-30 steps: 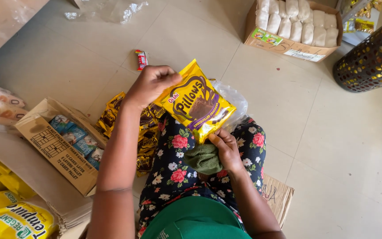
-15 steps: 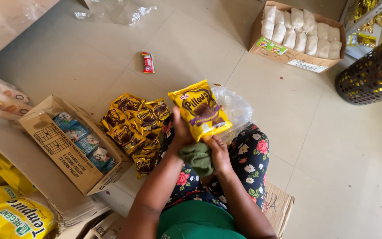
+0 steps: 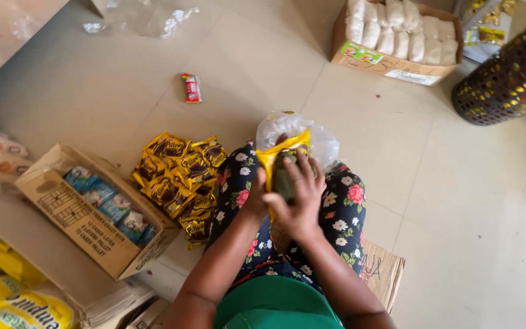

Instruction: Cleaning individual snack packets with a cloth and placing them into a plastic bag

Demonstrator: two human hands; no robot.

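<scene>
hands closed round yellow snack packet [image 3: 281, 152], right hand [image 3: 299, 195] grip wrapped over it, left hand [image 3: 255, 198] beneath

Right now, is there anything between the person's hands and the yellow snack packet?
A green cloth lies between the right hand and the yellow snack packet; that hand presses the cloth against the packet. The left hand grips the packet's edge directly. Nothing else visible stands between them.

Most of the yellow snack packet [image 3: 282, 152] is covered by the right hand [image 3: 299, 195]; its print cannot be made out. The left hand [image 3: 257, 194] is largely hidden behind it. The dark perforated basket [image 3: 506, 79] is cut off by the right edge.
</scene>
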